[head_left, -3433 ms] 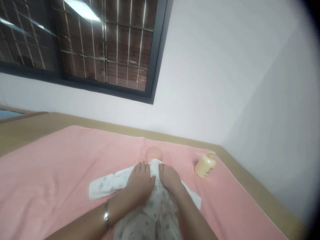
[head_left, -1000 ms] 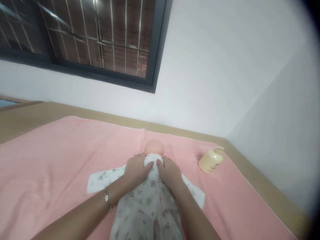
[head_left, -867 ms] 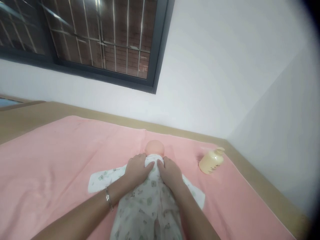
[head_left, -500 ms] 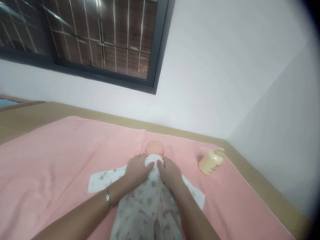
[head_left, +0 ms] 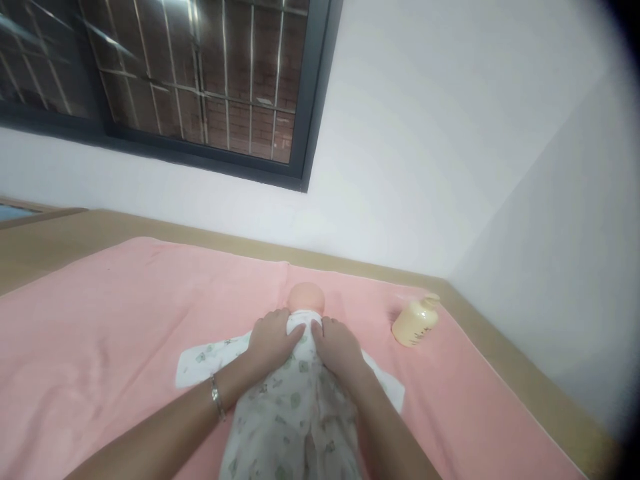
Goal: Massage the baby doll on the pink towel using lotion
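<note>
I record the garment [head_left: 293, 407] as white with a green and grey print. Blanket [head_left: 125, 313]: plain pink. Bottle [head_left: 415, 325]: pale yellow, dark lettering. Bracelet [head_left: 216, 395]: silver. I find the window frame [head_left: 312, 100] dark grey, wall [head_left: 425, 133] white.

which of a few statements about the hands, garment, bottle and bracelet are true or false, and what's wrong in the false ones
1. The left hand and the right hand both touch the white cloth garment with green print. True.
2. The pale-yellow pump bottle is on the pink cloth sheet. True.
3. The right hand grips the bottle. False: the bottle is apart from both hands.
4. A silver metal bracelet is around the left wrist. True.
5. In the head view, the bottle is left of the garment. False: it is to the right.
</note>
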Motion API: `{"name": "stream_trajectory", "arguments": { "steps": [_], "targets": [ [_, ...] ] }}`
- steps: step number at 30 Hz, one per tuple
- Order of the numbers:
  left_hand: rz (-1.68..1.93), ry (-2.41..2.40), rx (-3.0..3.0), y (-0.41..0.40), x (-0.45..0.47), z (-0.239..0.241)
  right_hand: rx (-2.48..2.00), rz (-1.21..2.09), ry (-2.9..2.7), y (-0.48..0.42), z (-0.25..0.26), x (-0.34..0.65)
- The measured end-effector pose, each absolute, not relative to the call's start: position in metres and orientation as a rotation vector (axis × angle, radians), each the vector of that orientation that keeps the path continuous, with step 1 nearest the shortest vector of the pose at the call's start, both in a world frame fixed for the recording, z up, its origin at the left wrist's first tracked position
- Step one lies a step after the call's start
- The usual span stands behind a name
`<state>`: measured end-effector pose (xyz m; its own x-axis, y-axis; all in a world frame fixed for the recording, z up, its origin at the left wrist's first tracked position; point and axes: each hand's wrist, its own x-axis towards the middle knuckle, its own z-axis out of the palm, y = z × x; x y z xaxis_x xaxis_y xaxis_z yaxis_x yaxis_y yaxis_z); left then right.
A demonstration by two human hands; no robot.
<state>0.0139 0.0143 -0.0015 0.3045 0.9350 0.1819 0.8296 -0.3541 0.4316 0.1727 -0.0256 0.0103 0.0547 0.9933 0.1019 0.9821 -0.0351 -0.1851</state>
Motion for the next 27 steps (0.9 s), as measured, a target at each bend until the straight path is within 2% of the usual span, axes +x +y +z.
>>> {"name": "stream_trajectory", "arguments": {
  "steps": [5,11,16,22,27],
  "targets": [
    [0.635,1.600,2.317,0.013,0.012,0.000,-1.996,-0.254,-2.400,-0.038,0.019,0.164],
    [0.521,1.620,2.380,0.004,0.014,0.013,-2.070,-0.298,-2.283,-0.049,0.022,0.148],
    [0.480,1.652,2.655,-0.013,0.021,0.008,-2.001,-0.213,-2.253,-0.041,0.017,0.154],
    [0.479,1.700,2.777,-0.024,0.024,0.001,-1.920,0.177,-2.058,-0.033,0.024,0.173],
    [0.395,1.605,2.642,-0.014,0.016,0.018,-1.917,0.049,-2.203,-0.052,0.032,0.164]
  ]
}}
